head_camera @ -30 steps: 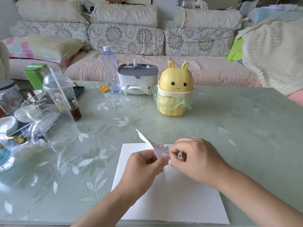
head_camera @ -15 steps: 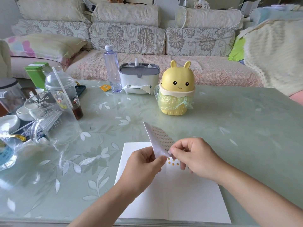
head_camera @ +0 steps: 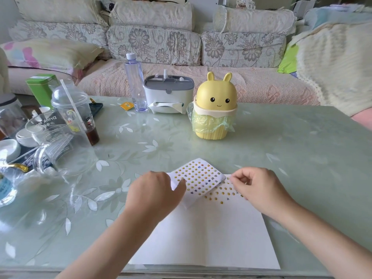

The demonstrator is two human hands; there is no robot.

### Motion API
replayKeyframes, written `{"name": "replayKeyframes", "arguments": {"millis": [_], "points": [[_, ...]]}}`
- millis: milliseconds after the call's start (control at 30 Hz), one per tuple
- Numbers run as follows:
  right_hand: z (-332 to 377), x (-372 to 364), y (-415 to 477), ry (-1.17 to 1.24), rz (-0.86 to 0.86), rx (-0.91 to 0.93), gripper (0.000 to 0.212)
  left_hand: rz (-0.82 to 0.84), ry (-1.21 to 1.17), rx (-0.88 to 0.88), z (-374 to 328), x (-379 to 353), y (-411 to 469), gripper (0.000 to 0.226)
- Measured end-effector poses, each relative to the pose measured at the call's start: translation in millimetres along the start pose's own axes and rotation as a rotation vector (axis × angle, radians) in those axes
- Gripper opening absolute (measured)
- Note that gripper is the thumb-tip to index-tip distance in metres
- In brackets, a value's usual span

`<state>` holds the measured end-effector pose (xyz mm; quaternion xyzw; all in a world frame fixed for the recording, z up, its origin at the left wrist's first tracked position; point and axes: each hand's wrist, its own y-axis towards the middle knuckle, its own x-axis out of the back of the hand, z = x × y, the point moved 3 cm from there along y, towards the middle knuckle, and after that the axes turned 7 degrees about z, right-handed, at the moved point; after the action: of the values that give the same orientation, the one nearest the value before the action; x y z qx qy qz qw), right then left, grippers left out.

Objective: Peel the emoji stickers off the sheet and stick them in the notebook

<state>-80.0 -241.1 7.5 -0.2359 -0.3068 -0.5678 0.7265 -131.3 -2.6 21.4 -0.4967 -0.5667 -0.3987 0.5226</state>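
Note:
The emoji sticker sheet (head_camera: 198, 177) lies tilted over the top left corner of the open white notebook (head_camera: 211, 238), its rows of small yellow faces turned up. My left hand (head_camera: 155, 192) holds the sheet's left edge, thumb on top. My right hand (head_camera: 259, 190) hovers at the page's top edge, just right of the sheet's corner. Its thumb and forefinger pinch what seems to be a tiny sticker, too small to make out. Several stuck stickers (head_camera: 221, 193) dot the top of the page.
A yellow bunny-shaped bin (head_camera: 215, 109) stands beyond the notebook, with a tissue box (head_camera: 168, 95) and water bottle (head_camera: 135, 83) behind it. Glass jugs, a domed drink cup (head_camera: 74, 109) and small dishes crowd the table's left side. A sofa runs along the far edge.
The sheet was held upright between both hands; now it is laid down flat, face up. My right hand has let go of it and moved right over the page.

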Motion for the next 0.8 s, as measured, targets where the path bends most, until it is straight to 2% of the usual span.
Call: {"name": "replayKeyframes", "arguments": {"millis": [67, 133, 167, 233, 300, 400, 467, 633, 800], "points": [[-13.7, -0.5, -3.2, -0.127, -0.019, 0.049, 0.013, -0.101, -0.022, -0.067, -2.0, 0.1, 5.6, 0.045], [-23.4, -6.0, -6.0, -0.309, -0.054, 0.190, 0.011, -0.217, -0.163, -0.273, -5.7, -7.6, 9.1, 0.023], [-26.6, -9.2, -7.7, -0.389, -0.077, 0.285, 0.011, -0.197, -0.185, -0.359, -8.4, -14.3, 10.4, 0.019], [-31.0, -14.0, -10.1, -0.489, -0.134, 0.457, 0.013, -0.070, -0.171, -0.442, -13.6, -30.4, 12.7, 0.032], [-31.9, -15.9, -12.4, -0.557, -0.199, 0.607, 0.019, 0.024, -0.141, -0.443, -17.0, -43.1, 13.6, 0.040], [-31.7, -16.0, -15.0, -0.616, -0.254, 0.746, 0.025, 0.022, -0.122, -0.448, -19.7, -49.1, 15.7, 0.040], [-33.5, -16.2, -14.7, -0.628, -0.235, 0.778, 0.026, 0.027, -0.119, -0.442, -19.2, -48.4, 16.8, 0.040], [-38.1, -10.5, -15.1, -0.683, -0.039, 0.694, 0.030, 0.024, -0.153, -0.446, -19.6, -50.3, 17.6, 0.039], [-37.1, -4.9, -24.2, -0.670, 0.033, 0.644, 0.019, 0.038, -0.150, -0.434, -19.7, -50.7, 19.5, 0.037]]}}
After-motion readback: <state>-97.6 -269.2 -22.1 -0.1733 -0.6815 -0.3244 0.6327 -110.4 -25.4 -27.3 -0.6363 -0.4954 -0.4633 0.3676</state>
